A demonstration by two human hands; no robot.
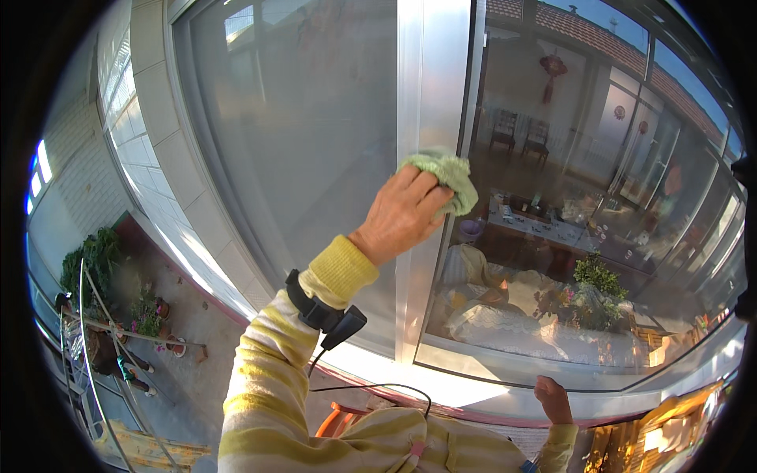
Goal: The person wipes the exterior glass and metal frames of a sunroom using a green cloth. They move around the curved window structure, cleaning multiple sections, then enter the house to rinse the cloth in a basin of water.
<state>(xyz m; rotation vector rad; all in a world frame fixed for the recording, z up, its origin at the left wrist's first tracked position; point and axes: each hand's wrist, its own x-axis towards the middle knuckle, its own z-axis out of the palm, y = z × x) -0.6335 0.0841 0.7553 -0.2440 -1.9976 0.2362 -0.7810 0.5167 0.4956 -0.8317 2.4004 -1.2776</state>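
My left hand (405,216) holds a bunched light-green cloth (452,180) against the silver metal window frame post (434,88), near the edge of the glass pane. A black strap with a small device (325,313) is on the left forearm, over a yellow-and-white striped sleeve, and a thin black cable runs from it. Low on the right, my right hand (553,399) is in front of the light window sill (473,393), its fingers bent. Whether it touches the sill or holds anything cannot be made out.
To the left is a screened or frosted window panel (295,148) beside a tiled wall (177,154). The glass pane (532,284) shows furniture and reflections. An orange chair or stool (340,418) is near my body. Potted plants (148,313), metal rails (86,331) and another person are at lower left.
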